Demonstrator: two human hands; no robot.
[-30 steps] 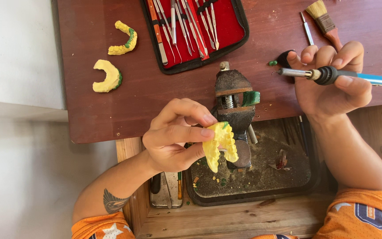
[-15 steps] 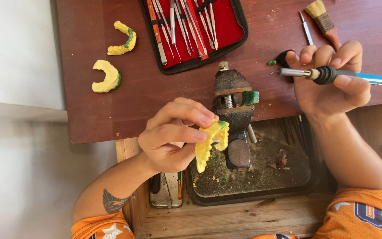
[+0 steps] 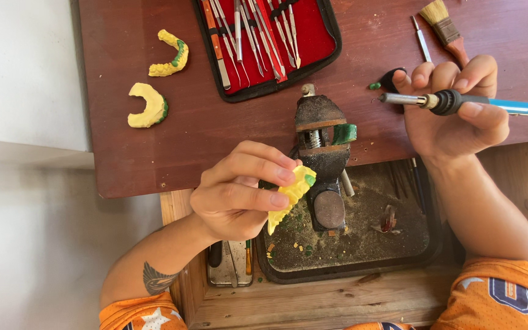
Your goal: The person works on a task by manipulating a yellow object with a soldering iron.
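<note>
Head view shows your left hand (image 3: 239, 198) pinching a yellow plaster dental cast with a small green wax patch (image 3: 293, 195) over the dark debris tray (image 3: 423, 256), just beside the rusty bench vise (image 3: 322, 153), while your right hand (image 3: 453, 110) is closed around a blue-handled heated wax pen (image 3: 459, 102) held well apart from the cast. Only that one spot of green wax sits on this cast, so I judge the waxing barely started. Two more yellow casts edged with green wax (image 3: 157, 79) lie finished-looking on the reddish-brown table (image 3: 154, 159).

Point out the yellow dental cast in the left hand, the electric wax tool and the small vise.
yellow dental cast (image 3: 293, 195), head view, its tooth row.
electric wax tool (image 3: 450, 101), head view, black grip.
small vise (image 3: 320, 137), head view, rusty top.
</note>
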